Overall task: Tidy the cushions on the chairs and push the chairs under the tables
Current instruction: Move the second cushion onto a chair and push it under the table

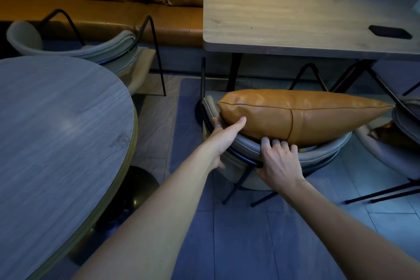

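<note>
A tan leather cushion (302,113) stands on edge in a grey chair (318,159), leaning against its curved backrest. The chair sits in front of the rectangular wooden table (284,20), its seat partly beneath the tabletop. My left hand (223,138) grips the left end of the backrest, thumb touching the cushion's lower corner. My right hand (278,161) is closed over the backrest's top rim and black frame, fingertips against the cushion's underside.
A round grey table (56,132) fills the left. Behind it stands another grey chair (75,50) facing an orange bench sofa (136,13) with back cushions. A third chair (404,134) holding a cushion is at right. A black phone (389,32) lies on the rectangular table.
</note>
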Motion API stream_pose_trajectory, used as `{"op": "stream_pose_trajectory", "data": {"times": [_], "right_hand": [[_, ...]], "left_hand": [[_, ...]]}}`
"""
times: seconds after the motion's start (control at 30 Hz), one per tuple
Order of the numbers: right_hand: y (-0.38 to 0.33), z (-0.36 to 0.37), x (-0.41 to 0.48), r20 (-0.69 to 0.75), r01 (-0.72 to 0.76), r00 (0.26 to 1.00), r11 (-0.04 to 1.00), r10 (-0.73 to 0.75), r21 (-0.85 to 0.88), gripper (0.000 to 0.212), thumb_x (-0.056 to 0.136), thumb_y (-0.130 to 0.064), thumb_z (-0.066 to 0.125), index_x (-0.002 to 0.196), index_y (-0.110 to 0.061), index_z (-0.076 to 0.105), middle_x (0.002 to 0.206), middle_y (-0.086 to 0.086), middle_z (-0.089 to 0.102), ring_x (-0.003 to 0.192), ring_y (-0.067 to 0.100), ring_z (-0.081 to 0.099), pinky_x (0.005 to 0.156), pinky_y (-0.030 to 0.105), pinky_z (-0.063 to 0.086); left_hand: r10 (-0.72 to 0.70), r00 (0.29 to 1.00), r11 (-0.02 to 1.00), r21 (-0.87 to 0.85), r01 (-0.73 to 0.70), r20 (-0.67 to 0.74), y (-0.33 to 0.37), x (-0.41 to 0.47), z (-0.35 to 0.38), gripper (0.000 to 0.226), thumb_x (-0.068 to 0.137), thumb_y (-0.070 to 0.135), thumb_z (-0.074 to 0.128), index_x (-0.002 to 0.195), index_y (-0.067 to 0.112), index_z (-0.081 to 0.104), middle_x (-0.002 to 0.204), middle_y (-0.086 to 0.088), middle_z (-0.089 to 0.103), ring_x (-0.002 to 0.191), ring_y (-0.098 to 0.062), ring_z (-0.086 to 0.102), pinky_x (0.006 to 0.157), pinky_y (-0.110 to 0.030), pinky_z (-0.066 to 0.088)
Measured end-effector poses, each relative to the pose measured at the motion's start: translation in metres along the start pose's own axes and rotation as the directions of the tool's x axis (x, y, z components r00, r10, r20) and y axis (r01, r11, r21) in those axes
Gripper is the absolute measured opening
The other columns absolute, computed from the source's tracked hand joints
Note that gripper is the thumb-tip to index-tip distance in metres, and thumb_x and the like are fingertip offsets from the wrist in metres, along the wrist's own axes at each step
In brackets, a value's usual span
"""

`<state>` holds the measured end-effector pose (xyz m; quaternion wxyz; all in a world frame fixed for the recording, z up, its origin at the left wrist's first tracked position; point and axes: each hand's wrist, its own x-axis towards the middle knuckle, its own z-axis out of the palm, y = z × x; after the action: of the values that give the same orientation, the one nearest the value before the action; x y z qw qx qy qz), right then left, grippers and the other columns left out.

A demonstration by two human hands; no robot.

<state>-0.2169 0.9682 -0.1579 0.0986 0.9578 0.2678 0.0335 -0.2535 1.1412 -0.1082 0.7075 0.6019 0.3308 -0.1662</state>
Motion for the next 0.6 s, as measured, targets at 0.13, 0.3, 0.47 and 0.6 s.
{"op": "stream_pose_trajectory", "data": {"times": [0.13,0.3,0.47,0.6], "right_hand": [[0.002,0.000,0.001,-0.012,0.000,1.000,1.000,0.000,-0.001,0.079,0.043,-0.036,0.099,0.104,-0.003,0.062,0.082,0.018,0.067,0.074,0.040,0.066,0.063,0.047,0.047],[0.002,-0.001,-0.002,0.007,0.009,1.000,1.000,-0.009,-0.021,0.078,0.056,-0.040,0.093,0.117,-0.006,0.059,0.095,0.016,0.068,0.086,0.038,0.066,0.072,0.048,0.047],[0.003,-0.017,-0.005,0.070,0.022,0.997,1.000,-0.023,0.018,0.073,0.086,-0.057,0.066,0.139,-0.015,0.042,0.126,0.007,0.061,0.117,0.030,0.058,0.092,0.044,0.042],[0.016,-0.042,-0.006,0.142,0.002,0.989,0.982,-0.029,0.190,0.052,0.094,-0.062,0.053,0.121,-0.018,0.052,0.116,0.005,0.066,0.111,0.031,0.062,0.088,0.042,0.042]], "left_hand": [[-0.009,1.000,1.000,-0.006,0.009,0.004,0.003,-0.001,0.003,0.116,0.075,0.080,0.063,0.161,0.045,-0.005,0.169,-0.005,0.025,0.148,-0.043,0.033,0.106,-0.078,0.033],[-0.007,1.000,1.000,-0.030,0.008,0.017,0.001,-0.001,0.002,0.118,0.075,0.080,0.063,0.160,0.047,-0.012,0.171,-0.003,0.019,0.150,-0.044,0.029,0.107,-0.079,0.030],[0.047,0.997,0.999,0.002,-0.047,-0.068,-0.005,-0.008,0.000,0.113,0.079,0.074,0.067,0.163,0.042,-0.001,0.170,0.000,0.024,0.150,-0.037,0.031,0.112,-0.067,0.031],[0.110,0.989,0.916,0.397,-0.063,-0.098,-0.004,-0.023,0.001,0.075,0.096,0.052,0.061,0.157,0.015,0.037,0.158,-0.009,0.044,0.136,-0.028,0.048,0.105,-0.038,0.040]]}}
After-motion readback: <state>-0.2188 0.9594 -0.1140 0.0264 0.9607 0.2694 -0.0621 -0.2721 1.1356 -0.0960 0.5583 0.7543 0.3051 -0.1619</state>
